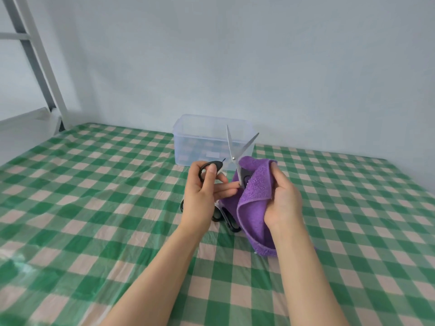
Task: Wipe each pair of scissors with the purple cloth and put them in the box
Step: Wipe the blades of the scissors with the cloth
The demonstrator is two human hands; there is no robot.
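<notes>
My left hand [203, 196] grips the black handle loop of a pair of scissors [235, 149], whose steel blades stand spread apart and point up. My right hand [283, 198] holds the purple cloth [253, 208], folded around the scissors' other handle and the lower blade. A clear plastic box [200, 142] with no lid stands just behind the hands. More black-handled scissors [227, 218] lie on the table beneath my hands, largely hidden by the left hand and the cloth.
The table carries a green and cream checked cover [106, 184] under clear plastic film. A white wall stands close behind the box. A white and grey metal frame [40, 67] rises at the far left.
</notes>
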